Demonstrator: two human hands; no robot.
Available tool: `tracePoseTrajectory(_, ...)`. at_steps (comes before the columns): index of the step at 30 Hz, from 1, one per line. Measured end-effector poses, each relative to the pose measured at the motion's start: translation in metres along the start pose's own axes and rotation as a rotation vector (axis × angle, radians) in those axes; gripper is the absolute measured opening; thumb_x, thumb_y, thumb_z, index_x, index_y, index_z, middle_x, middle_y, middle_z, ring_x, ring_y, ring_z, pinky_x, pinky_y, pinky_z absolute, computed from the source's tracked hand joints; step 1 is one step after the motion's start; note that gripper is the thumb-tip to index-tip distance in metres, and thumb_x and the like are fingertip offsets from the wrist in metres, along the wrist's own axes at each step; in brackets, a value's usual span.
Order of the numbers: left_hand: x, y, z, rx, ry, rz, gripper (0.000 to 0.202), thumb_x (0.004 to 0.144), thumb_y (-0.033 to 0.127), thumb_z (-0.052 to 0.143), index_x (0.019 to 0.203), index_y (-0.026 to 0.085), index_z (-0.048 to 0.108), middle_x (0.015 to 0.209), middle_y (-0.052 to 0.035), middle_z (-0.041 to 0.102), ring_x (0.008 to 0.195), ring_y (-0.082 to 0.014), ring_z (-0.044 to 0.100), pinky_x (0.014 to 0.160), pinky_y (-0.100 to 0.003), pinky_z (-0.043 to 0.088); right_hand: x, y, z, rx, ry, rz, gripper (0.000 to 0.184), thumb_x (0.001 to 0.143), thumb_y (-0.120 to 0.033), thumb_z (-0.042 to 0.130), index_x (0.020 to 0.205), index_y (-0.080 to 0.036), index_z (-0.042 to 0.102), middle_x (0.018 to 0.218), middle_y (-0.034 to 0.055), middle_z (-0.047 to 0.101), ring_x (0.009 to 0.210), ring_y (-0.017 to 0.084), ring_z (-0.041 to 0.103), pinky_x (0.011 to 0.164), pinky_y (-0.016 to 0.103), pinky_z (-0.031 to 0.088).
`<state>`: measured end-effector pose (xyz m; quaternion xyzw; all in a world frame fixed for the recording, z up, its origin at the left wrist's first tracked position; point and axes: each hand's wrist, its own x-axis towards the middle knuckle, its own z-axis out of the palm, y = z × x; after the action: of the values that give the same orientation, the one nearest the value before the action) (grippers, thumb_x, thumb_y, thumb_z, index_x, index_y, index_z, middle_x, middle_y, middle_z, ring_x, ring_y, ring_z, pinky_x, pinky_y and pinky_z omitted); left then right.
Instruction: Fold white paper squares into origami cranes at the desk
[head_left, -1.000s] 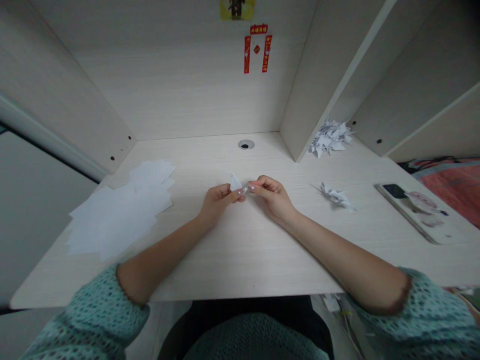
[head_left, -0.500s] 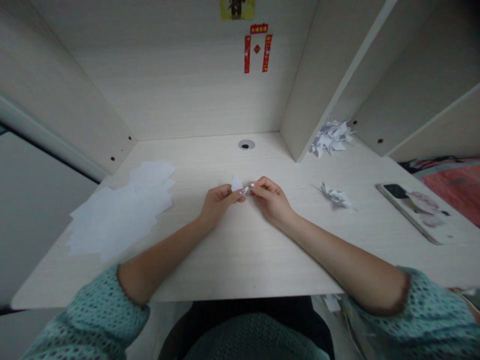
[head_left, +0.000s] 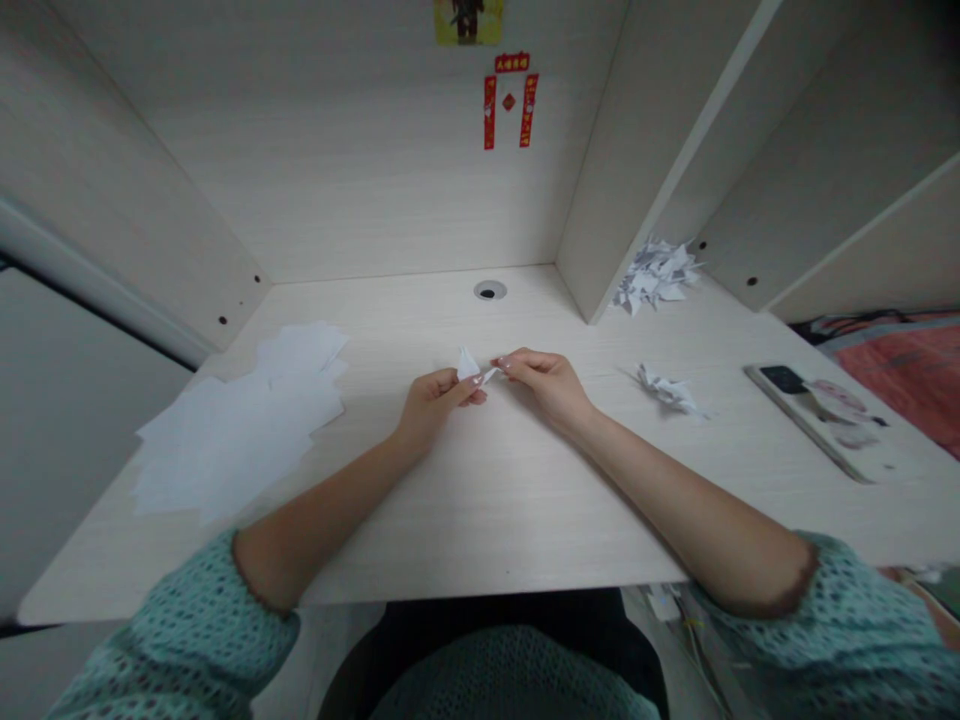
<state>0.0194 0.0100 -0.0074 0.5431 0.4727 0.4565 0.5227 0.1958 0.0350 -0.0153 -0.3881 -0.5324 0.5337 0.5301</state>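
Note:
Between my hands, above the middle of the desk, is a small piece of folded white paper (head_left: 467, 364). My left hand (head_left: 436, 402) is closed on its body, thumb on top, and a pointed flap stands up beyond the fingers. With thumb and forefinger, my right hand (head_left: 541, 380) pinches the tip of a thin strip sticking out to the right of the same paper. The lower part of the folded paper is hidden by my left fingers.
Flat white paper sheets (head_left: 240, 430) lie spread at the left. To the right are a small bunch of folded papers (head_left: 669, 392) and a phone (head_left: 817, 420). A heap of folded papers (head_left: 656, 275) sits behind the upright divider (head_left: 600, 240). A cable hole (head_left: 490, 290) is at the back.
My right hand has turned slightly, and its fingertips now hold the strip's tip, which looks thinner and more pointed. My left hand keeps its grip. The whole view has shifted a little.

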Motion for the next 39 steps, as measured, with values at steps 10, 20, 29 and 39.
tracePoseTrajectory(10, 0.002, -0.002, 0.000, -0.007, -0.007, -0.024, 0.032, 0.069, 0.048, 0.069, 0.072, 0.016, 0.069, 0.070, -0.0045, 0.071, 0.068, -0.0161, 0.064, 0.071, -0.029, 0.048, -0.005, -0.007, 0.003, -0.167, 0.050, -0.147, 0.010, 0.069, -0.033, 0.074, 0.065, -0.025, 0.074, 0.068, 0.0007, 0.066, 0.067, 0.014, 0.056, 0.066, 0.030, 0.040)
tracePoseTrajectory(20, 0.002, 0.000, 0.000, 0.004, -0.034, -0.029, 0.033, 0.069, 0.049, 0.068, 0.070, 0.016, 0.069, 0.070, -0.0052, 0.071, 0.068, -0.0167, 0.063, 0.072, -0.030, 0.050, -0.007, 0.001, 0.009, -0.132, 0.110, -0.166, 0.013, 0.069, -0.036, 0.074, 0.065, -0.024, 0.073, 0.069, 0.0007, 0.064, 0.069, 0.015, 0.056, 0.068, 0.031, 0.040)
tracePoseTrajectory(29, 0.002, -0.002, 0.001, 0.015, -0.005, -0.023, 0.033, 0.068, 0.049, 0.069, 0.070, 0.017, 0.069, 0.070, -0.0052, 0.071, 0.067, -0.0171, 0.064, 0.071, -0.030, 0.050, -0.008, -0.005, 0.009, -0.224, 0.119, -0.220, 0.015, 0.070, -0.037, 0.073, 0.063, -0.024, 0.071, 0.068, 0.0017, 0.064, 0.069, 0.016, 0.056, 0.069, 0.033, 0.042)
tracePoseTrajectory(39, -0.001, -0.005, 0.000, 0.167, 0.058, 0.070, 0.035, 0.071, 0.048, 0.067, 0.060, 0.016, 0.060, 0.066, -0.0039, 0.069, 0.065, -0.0161, 0.064, 0.062, -0.025, 0.045, -0.004, -0.006, 0.001, -0.534, 0.017, -0.377, 0.018, 0.080, -0.031, 0.062, 0.065, -0.021, 0.064, 0.071, 0.0033, 0.060, 0.075, 0.019, 0.055, 0.073, 0.034, 0.041)
